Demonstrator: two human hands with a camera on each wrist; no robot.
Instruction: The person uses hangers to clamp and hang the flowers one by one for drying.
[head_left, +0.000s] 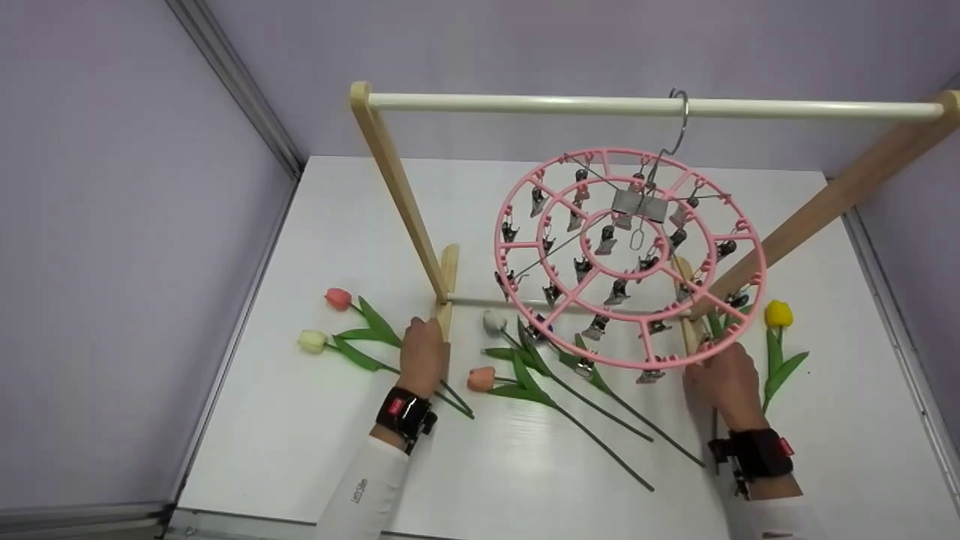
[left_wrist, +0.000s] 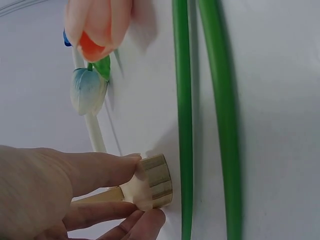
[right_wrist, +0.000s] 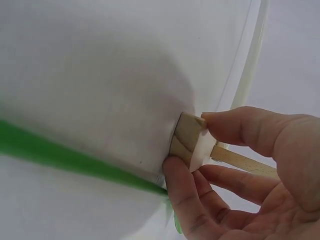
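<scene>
A wooden rack [head_left: 397,187] with a white top rail [head_left: 645,106] stands on the white table [head_left: 360,225]. A pink round clip hanger [head_left: 630,259] with several metal clips hangs from the rail by a hook. My left hand [head_left: 424,358] pinches the near end of the rack's left foot [left_wrist: 152,182]. My right hand [head_left: 726,382] pinches the near end of the right foot [right_wrist: 192,140]. Artificial tulips lie around: a red one [head_left: 339,298] and a cream one [head_left: 313,341] at the left, a white one [head_left: 495,322] and an orange one [head_left: 481,379] in the middle, a yellow one [head_left: 778,315] at the right.
Lilac walls [head_left: 112,225] enclose the table on the left, back and right. Long green stems [head_left: 600,420] stretch from the middle tulips toward the front. In the left wrist view two green stems [left_wrist: 200,115] run beside the foot.
</scene>
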